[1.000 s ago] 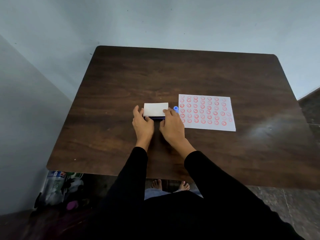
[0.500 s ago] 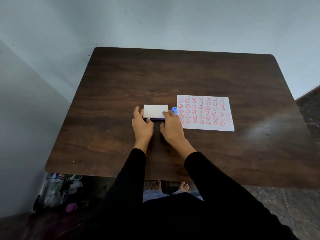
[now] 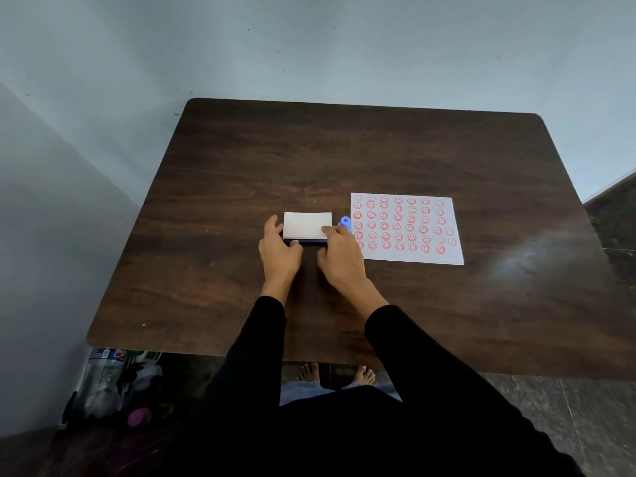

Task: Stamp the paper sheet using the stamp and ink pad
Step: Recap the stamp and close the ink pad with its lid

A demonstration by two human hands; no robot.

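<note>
The ink pad [image 3: 307, 226] is a flat box with a white lid and a dark blue base, lying at the middle of the table. My left hand [image 3: 279, 251] grips its left end and front edge. My right hand [image 3: 340, 254] holds its right end, with fingertips on the lid. A small blue stamp [image 3: 345, 222] stands just right of the pad, behind my right fingers; I cannot tell if they touch it. The white paper sheet [image 3: 406, 227], covered with rows of red smiley prints, lies to the right.
The dark wooden table [image 3: 361, 160] stands in a corner, with pale walls at the back and left. Plastic bottles and bags [image 3: 110, 380] sit on the floor under its near left corner. My bare feet show below the near edge.
The lid has sunk lower over the blue base. Both hands stay at the pad's ends, almost unmoved. The stamp and paper have not moved.
</note>
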